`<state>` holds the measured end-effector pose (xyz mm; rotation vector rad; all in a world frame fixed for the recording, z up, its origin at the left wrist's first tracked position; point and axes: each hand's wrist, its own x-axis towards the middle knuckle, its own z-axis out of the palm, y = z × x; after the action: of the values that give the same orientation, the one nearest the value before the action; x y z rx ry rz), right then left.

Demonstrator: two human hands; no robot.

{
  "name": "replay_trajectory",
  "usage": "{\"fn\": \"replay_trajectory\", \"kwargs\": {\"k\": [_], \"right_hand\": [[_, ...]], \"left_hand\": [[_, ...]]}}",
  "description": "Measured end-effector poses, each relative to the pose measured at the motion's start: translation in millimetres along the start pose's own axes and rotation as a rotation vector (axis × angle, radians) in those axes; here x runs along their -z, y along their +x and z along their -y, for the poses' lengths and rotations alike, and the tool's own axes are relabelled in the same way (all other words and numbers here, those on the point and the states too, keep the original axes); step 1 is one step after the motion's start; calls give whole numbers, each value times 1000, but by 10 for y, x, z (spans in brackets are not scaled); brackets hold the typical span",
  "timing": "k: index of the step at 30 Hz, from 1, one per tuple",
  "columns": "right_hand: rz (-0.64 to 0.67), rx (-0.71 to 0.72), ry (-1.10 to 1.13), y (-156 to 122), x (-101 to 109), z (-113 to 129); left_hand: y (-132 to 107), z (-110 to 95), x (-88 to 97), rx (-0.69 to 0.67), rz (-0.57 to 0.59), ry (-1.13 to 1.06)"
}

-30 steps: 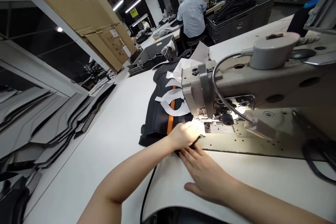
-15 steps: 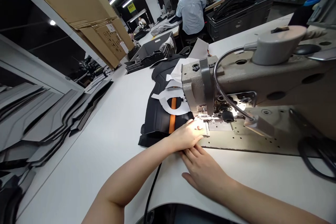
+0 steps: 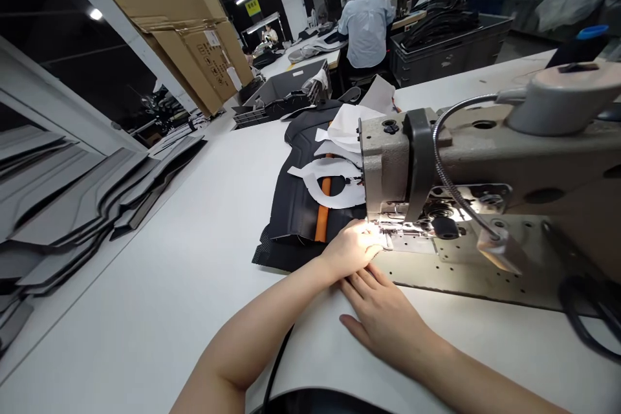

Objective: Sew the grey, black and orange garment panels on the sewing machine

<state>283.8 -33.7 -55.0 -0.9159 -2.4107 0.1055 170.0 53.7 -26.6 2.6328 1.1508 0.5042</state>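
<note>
My left hand (image 3: 353,247) rests curled on the edge of a black fabric panel (image 3: 295,207) with an orange stripe (image 3: 322,212), right beside the lit needle area of the grey sewing machine (image 3: 485,162). Its fingertips are washed out by the lamp light. My right hand (image 3: 383,314) lies flat on the white table (image 3: 160,284) with fingers stretched toward the machine's needle plate (image 3: 398,240), just under the left hand. White curved paper pieces (image 3: 330,184) lie on the panel behind the machine head.
Stacks of grey cut panels (image 3: 72,207) fill the left side. Cardboard boxes (image 3: 194,45) lean on a shelf at the back left. Another person in a light shirt (image 3: 366,26) sits far back beside black crates (image 3: 446,45). A black cable (image 3: 276,362) runs under my left forearm.
The view has shifted slightly right and closer. Both hands stay at the needle area, with the left hand edging a little nearer the presser foot.
</note>
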Motion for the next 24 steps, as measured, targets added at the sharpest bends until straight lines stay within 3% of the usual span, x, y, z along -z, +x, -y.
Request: {"fn": "replay_trajectory", "kwargs": {"k": [9,24], "right_hand": [[59,5,11,-3,13,-34],[5,12,-8,-8,-12,-7]], "left_hand": [[49,62,-6,26,5,-55],[-4,39,20,-2,-9,-127]]}}
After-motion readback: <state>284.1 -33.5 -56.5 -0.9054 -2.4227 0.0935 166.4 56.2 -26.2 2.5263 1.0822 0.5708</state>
